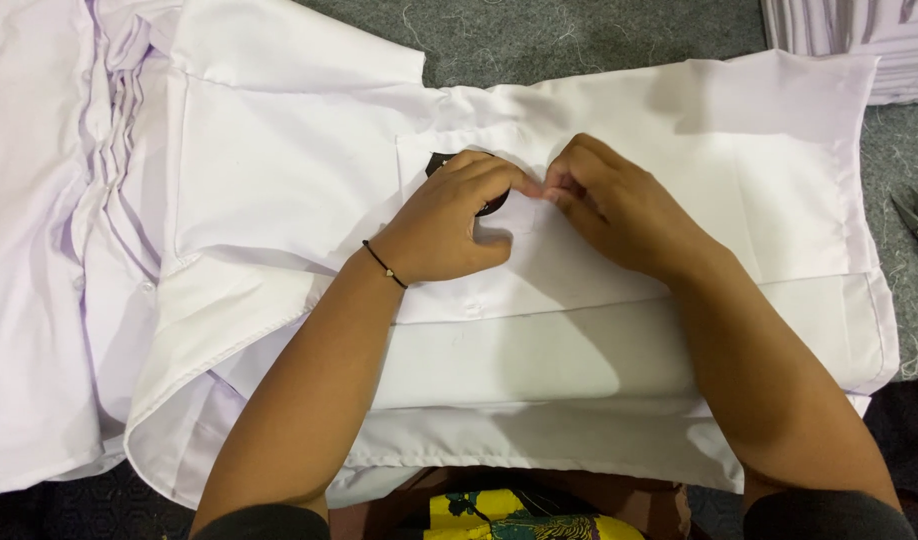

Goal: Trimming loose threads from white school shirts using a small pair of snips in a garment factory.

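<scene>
Left hand (447,222), right hand (609,205) pinch shirt (679,130) pocket edge.

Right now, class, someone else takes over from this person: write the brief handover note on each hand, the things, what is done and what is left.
Left hand: on the shirt pocket, covering a dark round patch, fingertips pinched.
Right hand: fingertips meeting the left's in a shared grip on something too small to see.
White shirt: spread flat on the grey surface; more white garments stacked to the left; scissors at the right edge.
Done: shirt laid out, patch placed on pocket.
Left: cannot tell whether the patch is fixed.
</scene>
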